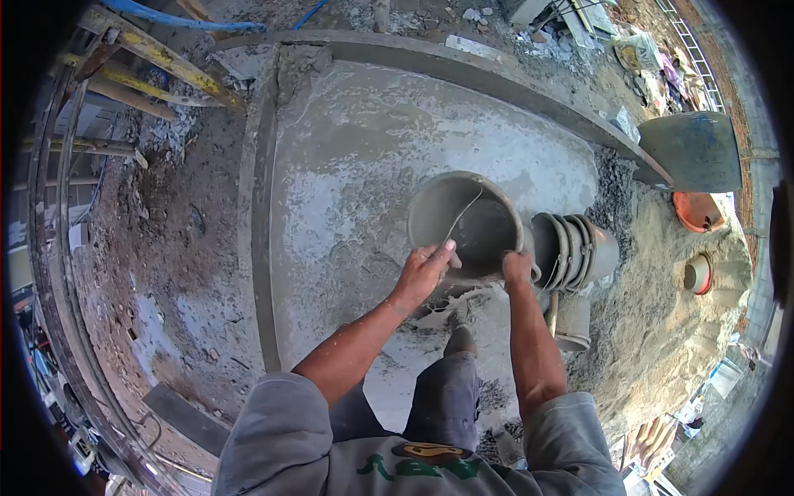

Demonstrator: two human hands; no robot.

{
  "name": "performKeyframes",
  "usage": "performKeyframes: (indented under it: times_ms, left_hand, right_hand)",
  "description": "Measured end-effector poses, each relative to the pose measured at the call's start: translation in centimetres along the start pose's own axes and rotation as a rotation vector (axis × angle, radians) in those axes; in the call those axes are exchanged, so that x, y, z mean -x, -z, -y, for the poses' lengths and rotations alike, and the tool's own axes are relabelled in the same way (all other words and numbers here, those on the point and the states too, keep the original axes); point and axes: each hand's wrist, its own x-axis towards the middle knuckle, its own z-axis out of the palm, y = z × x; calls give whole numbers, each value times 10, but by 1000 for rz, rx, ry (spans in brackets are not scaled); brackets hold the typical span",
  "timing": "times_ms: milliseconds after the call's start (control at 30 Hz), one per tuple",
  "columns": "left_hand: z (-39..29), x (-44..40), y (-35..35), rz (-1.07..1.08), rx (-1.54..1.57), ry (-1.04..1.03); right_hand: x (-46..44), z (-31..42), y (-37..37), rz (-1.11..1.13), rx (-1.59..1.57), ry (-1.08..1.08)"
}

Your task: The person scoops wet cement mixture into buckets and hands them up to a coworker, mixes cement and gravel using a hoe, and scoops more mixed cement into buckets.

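Note:
A grey, cement-smeared bucket (480, 231) is held tilted in front of me, its open mouth facing me, with a thin wire handle across it. My left hand (426, 269) is closed at the near left of the mouth, around the handle. On the right side of the rim, my right hand (518, 267) grips the bucket. Just right of it lies a row of nested buckets (579, 248) on its side, with another bucket (572, 322) below them. Wet grey cement (356, 165) covers the framed floor area beneath.
A board edge (263, 215) borders the cement on the left, another (496, 78) at the far side. A drum (693, 149), an orange tub (697, 212) and a sand pile (662, 331) are on the right. Wooden props (157, 58) lean at upper left.

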Motion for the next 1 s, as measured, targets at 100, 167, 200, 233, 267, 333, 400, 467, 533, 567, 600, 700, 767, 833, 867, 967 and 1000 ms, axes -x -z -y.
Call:
performKeyframes:
  times_ms: [100, 167, 200, 233, 267, 333, 400, 467, 533, 567, 600, 700, 767, 833, 867, 967, 1000]
  left_hand:
    - [76, -105, 5, -210, 330, 9]
    - [120, -178, 31, -295, 449, 11]
    - [145, -207, 45, -304, 455, 15]
    - [174, -226, 53, -316, 472, 33]
    - [196, -235, 64, -323, 627, 15]
    - [237, -205, 81, -365, 812, 32]
    - [253, -163, 93, -408, 899, -11]
    - [251, -105, 94, -466, 957, -10]
    - [247, -54, 114, -576, 1021, 17]
    - [251, -27, 126, -649, 1021, 44]
    - [249, -6, 134, -667, 1007, 52]
    - [229, 40, 147, -748, 900, 95]
    - [210, 61, 140, -829, 752, 193]
    - [154, 46, 114, -904, 521, 225]
    - [128, 45, 92, -927, 400, 258]
    - [76, 47, 38, -848, 305, 188]
    - [55, 52, 28, -830, 209, 162]
  right_hand:
    - [-61, 60, -25, -274, 165, 380]
    - [-121, 67, -71, -243, 278, 445]
    - [-136, 76, -95, -279, 319, 571]
    - [-167, 69, -128, -245, 397, 642]
    - [-194, 60, -155, -212, 480, 710]
    - [-179, 80, -186, -46, 575, 716]
    - [-154, 73, -214, 100, 697, 800]
    - [-107, 73, -219, 235, 774, 753]
    - [-49, 84, -236, 346, 824, 625]
    - [-19, 80, -247, 398, 863, 551]
    - [8, 75, -256, 435, 859, 506]
    - [60, 43, -268, 452, 785, 567]
    - [65, 23, -265, 511, 678, 561]
    - [31, 22, -261, 644, 517, 471]
    - [11, 18, -253, 740, 434, 303]
    - [-49, -60, -257, 711, 282, 100]
    - [-53, -93, -262, 667, 226, 49]
